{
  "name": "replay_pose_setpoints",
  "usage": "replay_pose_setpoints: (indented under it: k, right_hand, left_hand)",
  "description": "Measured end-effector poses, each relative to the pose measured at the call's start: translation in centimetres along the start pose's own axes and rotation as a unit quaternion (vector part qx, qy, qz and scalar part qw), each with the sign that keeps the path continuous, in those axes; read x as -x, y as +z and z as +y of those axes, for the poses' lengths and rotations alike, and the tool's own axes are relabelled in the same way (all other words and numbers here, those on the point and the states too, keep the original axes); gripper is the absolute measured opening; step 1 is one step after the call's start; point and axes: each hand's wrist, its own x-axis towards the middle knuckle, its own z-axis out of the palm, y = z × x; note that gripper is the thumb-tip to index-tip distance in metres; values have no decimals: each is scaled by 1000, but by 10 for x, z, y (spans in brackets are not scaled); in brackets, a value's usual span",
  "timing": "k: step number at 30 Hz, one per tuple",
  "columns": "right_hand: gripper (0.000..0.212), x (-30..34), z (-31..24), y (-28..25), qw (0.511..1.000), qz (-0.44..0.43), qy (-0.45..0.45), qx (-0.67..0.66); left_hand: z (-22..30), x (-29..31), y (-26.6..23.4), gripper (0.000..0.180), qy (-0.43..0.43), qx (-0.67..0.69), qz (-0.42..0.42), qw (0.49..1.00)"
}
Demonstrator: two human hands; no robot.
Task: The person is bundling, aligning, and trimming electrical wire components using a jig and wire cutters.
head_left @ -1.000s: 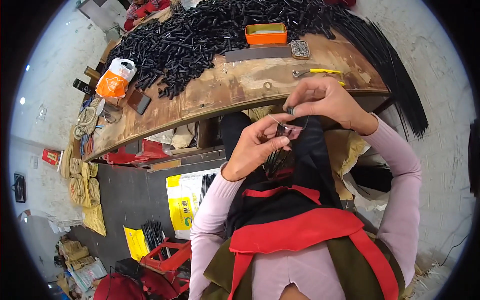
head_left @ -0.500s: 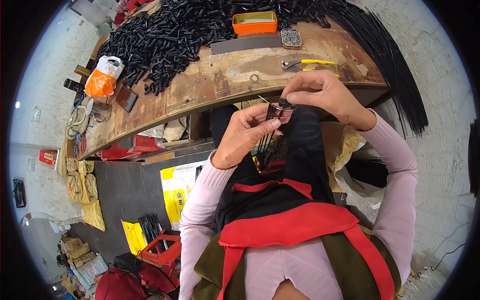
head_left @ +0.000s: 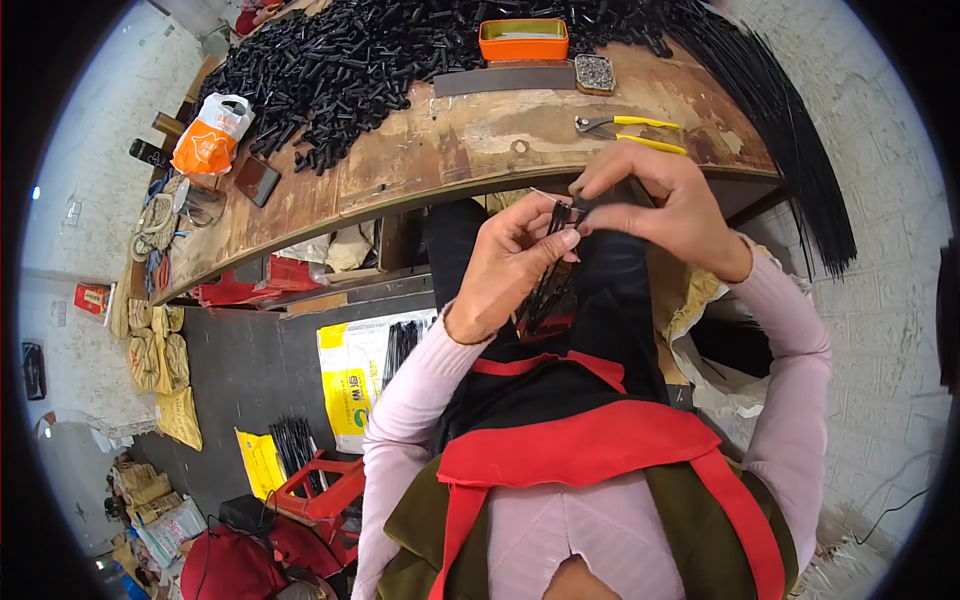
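A worker's right hand [head_left: 668, 205] has opened wider than half a second ago, its thumb now standing apart from the forefinger where the two were pinched close. From where I stand, a small dark piece [head_left: 580, 204] sits between those two fingertips; whether both press on it I cannot tell. The left hand [head_left: 505, 268], as before, grips a bundle of thin black strands [head_left: 547, 295], thumb across it, the lower ends hanging over the worker's lap. The dark piece is at the bundle's upper end, just beside the left fingertips, and a thin pale wire [head_left: 546, 194] pokes out there.

Both hands work at the near edge of a worn wooden worktop [head_left: 400, 165]. On it lie a great heap of black tubes [head_left: 340, 85], an orange tin [head_left: 523, 50], a grey strip [head_left: 505, 80] and a yellow-handled cutter [head_left: 645, 122]; long black strands [head_left: 800, 145] spill off the right end. Beyond, a yellow-and-white sack [head_left: 345, 395] rests on the dark floor [head_left: 250, 360] near a red frame [head_left: 335, 492].
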Motion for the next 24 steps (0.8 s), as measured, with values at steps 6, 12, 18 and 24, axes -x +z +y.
replay_pose_setpoints:
  k: [6,12,18,24]
  right_hand:
    - [22,21,2,-10,989,116,-39,-84]
    - [22,46,1,-29,991,115,-30,-55]
    - [23,64,14,-49,987,138,-8,-85]
    - [22,78,33,-68,979,129,-22,-158]
  left_hand:
    - [-3,-10,39,21,48,8,54,997]
    - [-9,-19,44,15,26,-18,52,998]
    - [-17,-37,68,14,37,-28,37,998]
    - [-28,-53,84,15,53,-19,-12,998]
